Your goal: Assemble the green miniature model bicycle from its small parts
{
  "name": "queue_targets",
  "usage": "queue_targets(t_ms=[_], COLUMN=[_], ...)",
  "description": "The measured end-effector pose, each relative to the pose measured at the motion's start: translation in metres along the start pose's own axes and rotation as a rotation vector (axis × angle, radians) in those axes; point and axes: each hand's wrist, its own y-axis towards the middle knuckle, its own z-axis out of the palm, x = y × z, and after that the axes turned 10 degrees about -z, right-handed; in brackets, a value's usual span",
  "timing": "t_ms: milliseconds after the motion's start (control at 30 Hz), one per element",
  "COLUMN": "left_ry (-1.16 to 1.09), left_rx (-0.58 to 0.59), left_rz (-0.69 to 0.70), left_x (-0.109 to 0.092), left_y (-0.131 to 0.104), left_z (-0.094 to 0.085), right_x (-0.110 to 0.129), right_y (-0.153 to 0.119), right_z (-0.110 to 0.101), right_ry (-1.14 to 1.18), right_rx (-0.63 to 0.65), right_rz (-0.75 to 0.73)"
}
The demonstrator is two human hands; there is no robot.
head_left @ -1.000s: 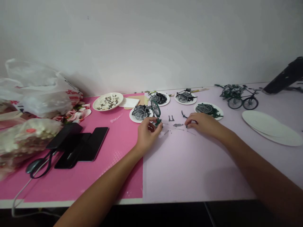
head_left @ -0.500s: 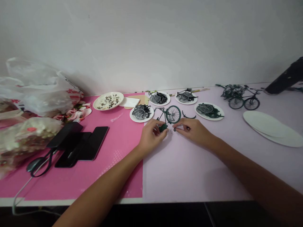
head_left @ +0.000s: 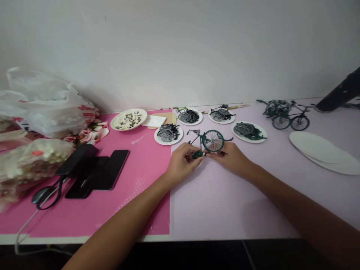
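Observation:
A green miniature bicycle (head_left: pixel 213 141) with one spoked wheel is tilted over the lilac part of the table. My left hand (head_left: pixel 183 160) pinches its frame by the green chain guard (head_left: pixel 197 154). At the guard's right end, the closed thumb and finger of my right hand (head_left: pixel 229 157) hold a small dark part, mostly hidden by the fingertips. A curved dark green strip (head_left: pixel 229 139) lies just behind my right hand. Beside the bicycle on the left stands a white plate (head_left: pixel 168 143) of black and grey bicycle parts.
More plates of parts (head_left: pixel 250 141) stand further back. Miniature bicycles (head_left: pixel 291 116) and white plates (head_left: pixel 317 146) are on the right. On the left are a plate of small pieces (head_left: pixel 114 125), black phones (head_left: pixel 112 170), a cable and plastic bags (head_left: pixel 53 108).
My right hand has brought the small dark part left against the bicycle by the chain guard. The bicycle has shifted right and slightly down in my left hand.

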Motion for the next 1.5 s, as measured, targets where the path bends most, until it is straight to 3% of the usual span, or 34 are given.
queue_targets(t_ms=[400, 833, 1233, 1367, 1500], left_ry=[-0.021, -0.052, -0.013, 0.062, 0.090], left_rx=[-0.005, 0.019, 0.025, 0.016, 0.012], left_rz=[-0.021, 0.005, 0.051, 0.084, 0.116], left_x=[0.000, 0.001, -0.003, -0.005, -0.006], left_y=[-0.001, -0.001, -0.003, -0.004, -0.004], left_z=[-0.001, 0.000, 0.000, -0.001, -0.002], right_x=[0.006, 0.008, -0.009, -0.004, 0.005], right_y=[-0.001, 0.001, -0.011, -0.012, -0.008], right_z=[0.005, -0.001, 0.018, 0.020, 0.016], right_ry=[0.083, 0.130, 0.445, 0.495, 0.512], right_rx=[0.087, 0.116, 0.083, 0.069, 0.082], right_rz=[0.047, -0.061, 0.151, 0.226, 0.206])
